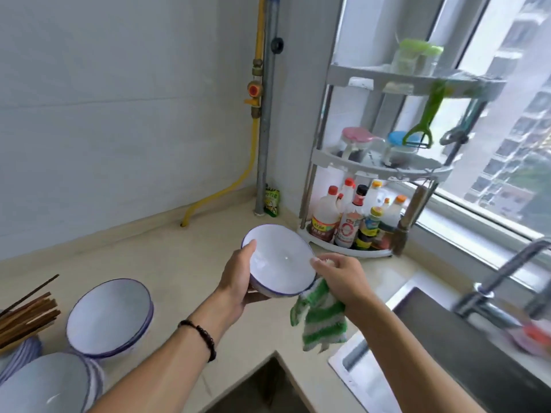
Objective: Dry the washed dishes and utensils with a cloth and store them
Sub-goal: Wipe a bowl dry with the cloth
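Observation:
My left hand (237,281) holds a white bowl with a blue rim (278,260) above the counter, thumb on the rim, fingers under it, the bowl tilted toward me. My right hand (343,277) grips a green and white striped cloth (320,321) at the bowl's right rim; most of the cloth hangs below the hand. More white blue-rimmed bowls (108,317) are stacked at the left, with another bowl (44,386) at the bottom left corner. A bundle of wooden chopsticks (28,317) lies at the left edge.
A beige counter (185,263) runs along the wall. A steel sink (465,353) with a faucet (501,281) sits at the right under the window. A corner rack (384,171) holds sauce bottles (354,219) and jars. A yellow gas hose (226,186) runs down the wall.

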Tool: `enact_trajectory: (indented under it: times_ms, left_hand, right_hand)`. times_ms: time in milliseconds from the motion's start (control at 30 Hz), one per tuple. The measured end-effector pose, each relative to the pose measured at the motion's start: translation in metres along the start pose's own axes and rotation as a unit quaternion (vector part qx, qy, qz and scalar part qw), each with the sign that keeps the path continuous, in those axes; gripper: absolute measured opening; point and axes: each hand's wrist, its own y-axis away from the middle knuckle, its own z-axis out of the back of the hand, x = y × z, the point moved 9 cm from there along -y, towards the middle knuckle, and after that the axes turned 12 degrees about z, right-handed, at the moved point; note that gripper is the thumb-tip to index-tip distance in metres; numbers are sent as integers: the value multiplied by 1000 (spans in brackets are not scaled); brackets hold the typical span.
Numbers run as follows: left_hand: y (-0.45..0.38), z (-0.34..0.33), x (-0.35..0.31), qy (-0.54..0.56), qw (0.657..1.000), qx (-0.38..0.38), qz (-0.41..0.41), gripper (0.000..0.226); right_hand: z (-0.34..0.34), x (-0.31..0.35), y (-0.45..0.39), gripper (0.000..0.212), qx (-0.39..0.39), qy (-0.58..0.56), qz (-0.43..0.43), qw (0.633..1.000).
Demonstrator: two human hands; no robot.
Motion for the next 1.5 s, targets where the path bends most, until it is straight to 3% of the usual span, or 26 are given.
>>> enact_trajectory:
  times_ms: [167, 267, 333, 433, 533, 733, 867, 1000, 1100, 1300, 1433, 1500]
  left_hand:
    - [-13, -98, 29, -100, 994, -44, -25, 39]
    - [-24, -161, 46, -214, 974, -52, -52, 52]
    - [-26, -195, 53, -314, 943, -72, -86, 53]
    - [-25, -242, 60, -453, 874, -110, -141, 53]
    - [-29, -269, 68, -520, 832, -108, -164, 56]
    - [-32, -292, 71, -577, 789, -106, -182, 59]
    - [-27, -295, 67, -597, 774, -108, -183, 64]
    - [-22, -296, 62, -606, 766, -110, -186, 61]
    - [-22, -294, 60, -603, 771, -104, -174, 55]
    - [-22, -289, 66, -571, 808, -79, -121, 64]
    - [-27, -284, 76, -525, 845, -60, -83, 65]
    - [-26, -283, 81, -484, 871, -49, -65, 62]
  right_hand:
    - [128, -66, -4, 54, -95, -63, -72, 991]
    - [180, -100, 7, 69, -100, -96, -94, 986]
    - [205, -120, 14, 56, -98, -114, -92, 984]
    - [240, -139, 25, 17, -118, -142, -75, 980]
    - [259, -157, 30, 15, -107, -113, -78, 985]
    - [265, -177, 30, 29, -82, -111, -49, 989]
    - [264, -174, 31, 16, -80, -66, -36, 994]
    - [274, -169, 29, 2, -125, 15, -10, 992]
    - [278, -166, 30, 13, -143, 35, -9, 989]
    - [257, -182, 34, 31, -121, -116, -61, 984]
    - [248, -161, 28, 21, -139, -174, -37, 974]
    - [224, -139, 22, 14, -56, -171, 10, 984]
